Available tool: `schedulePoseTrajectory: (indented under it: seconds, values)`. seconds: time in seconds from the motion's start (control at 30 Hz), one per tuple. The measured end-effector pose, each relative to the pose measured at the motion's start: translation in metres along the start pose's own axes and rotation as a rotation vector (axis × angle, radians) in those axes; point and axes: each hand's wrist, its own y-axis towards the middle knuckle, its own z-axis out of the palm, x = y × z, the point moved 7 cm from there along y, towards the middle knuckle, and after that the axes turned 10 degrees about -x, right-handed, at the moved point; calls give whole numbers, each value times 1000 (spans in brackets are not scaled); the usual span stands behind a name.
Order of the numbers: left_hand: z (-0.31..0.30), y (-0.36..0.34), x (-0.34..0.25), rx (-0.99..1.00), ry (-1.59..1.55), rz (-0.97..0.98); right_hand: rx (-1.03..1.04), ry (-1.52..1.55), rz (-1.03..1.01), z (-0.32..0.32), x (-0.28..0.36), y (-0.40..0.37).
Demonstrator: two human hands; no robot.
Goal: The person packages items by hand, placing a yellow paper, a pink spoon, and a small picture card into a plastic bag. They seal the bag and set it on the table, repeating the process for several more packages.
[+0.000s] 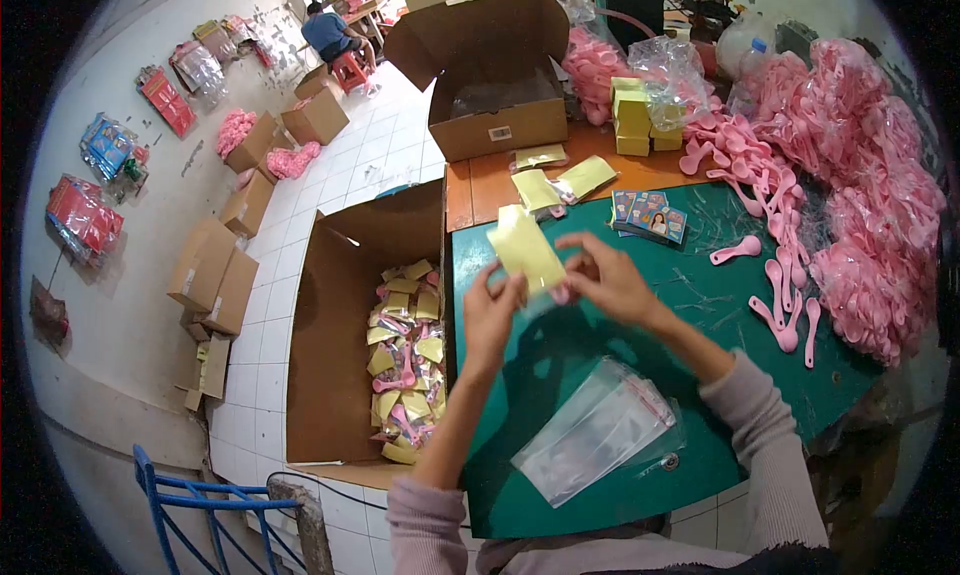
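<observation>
Above the green table mat, both hands are closed on a clear plastic packet with a yellow card [527, 250] in it. My left hand [492, 310] pinches its lower left edge. The fingers of my right hand [612, 283] grip the lower right corner, where a bit of pink shows. Just behind the hands lie finished-looking yellow packets [537, 190] and a small stack of blue printed cards [648, 218]. Flat clear plastic bags [598, 430] are spread on the mat nearer my body. Loose pink spoons [735, 251] lie right of my right hand.
At the left, a deep cardboard box [345, 340] holds many yellow-card packets with pink spoons. An open carton [500, 130] stands at the table's back beside yellow card stacks [632, 115]. Large bags of pink spoons [870, 195] fill the right side. A person [325, 33] sits far off.
</observation>
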Motion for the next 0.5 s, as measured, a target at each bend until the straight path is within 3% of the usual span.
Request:
schedulePoseTrajectory:
  seconds: [0.07,0.13,0.17,0.2,0.23,0.27,0.4,0.47,0.5]
  values:
    - [4,45,-2,-40,95,51,-83,-186,-66,-14,-11,49]
    - [11,71,-17,-89,669,214,-221,-489,-119,-34,-22,97]
    - [13,86,1,-100,704,379,-293,-561,-130,-46,-38,122]
    - [17,95,21,-112,737,544,-252,-664,11,-55,-62,144]
    - [23,84,24,-110,905,294,-299,-758,121,-60,-64,149]
    - [30,84,36,-139,968,385,-347,-846,234,-64,-65,151]
    - [53,85,39,-157,1135,510,-314,-1058,177,-47,-94,182]
    - [60,93,38,-101,1140,458,45,-1092,94,-17,-113,197]
    - [60,99,39,-93,1115,435,39,-1061,35,-8,-119,201]
